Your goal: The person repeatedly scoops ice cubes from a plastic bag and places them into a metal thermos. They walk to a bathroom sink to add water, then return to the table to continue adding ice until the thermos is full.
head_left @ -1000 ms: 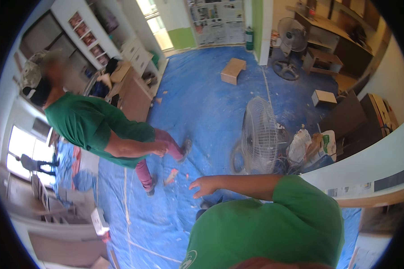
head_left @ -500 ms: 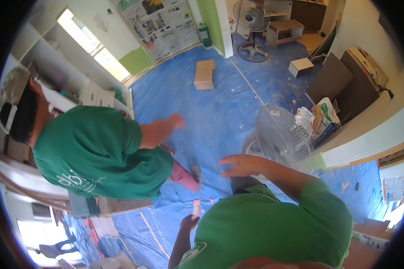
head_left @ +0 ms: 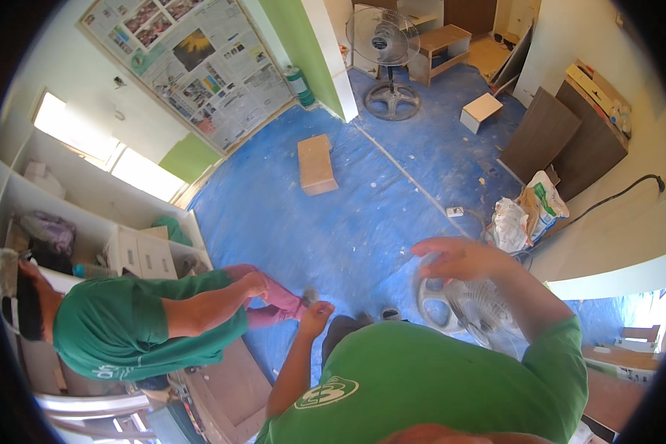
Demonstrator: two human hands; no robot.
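Note:
My left hand (head_left: 317, 318) is raised in front of my body with its fingers curled closed. Whatever it may hold cannot be made out. Just beyond it shows the shoe (head_left: 309, 297) of a co-worker. My right hand (head_left: 455, 259) is stretched forward at the right, slightly blurred, its fingers apart with nothing in them. Below and behind that hand stands a pedestal fan (head_left: 485, 307), partly hidden by my forearm.
A co-worker in a green shirt (head_left: 111, 318) bends at the left beside shelves (head_left: 22, 185). Blue sheeting (head_left: 259, 200) covers the floor, with a wooden box (head_left: 317, 166) on it. Another fan (head_left: 392, 100), leaning boards (head_left: 544, 133) and bags (head_left: 529, 211) stand farther off.
My view has turned, and more of the papered door shows. My left hand has risen; the small pale thing seen in it no longer shows. The co-worker has lowered an arm.

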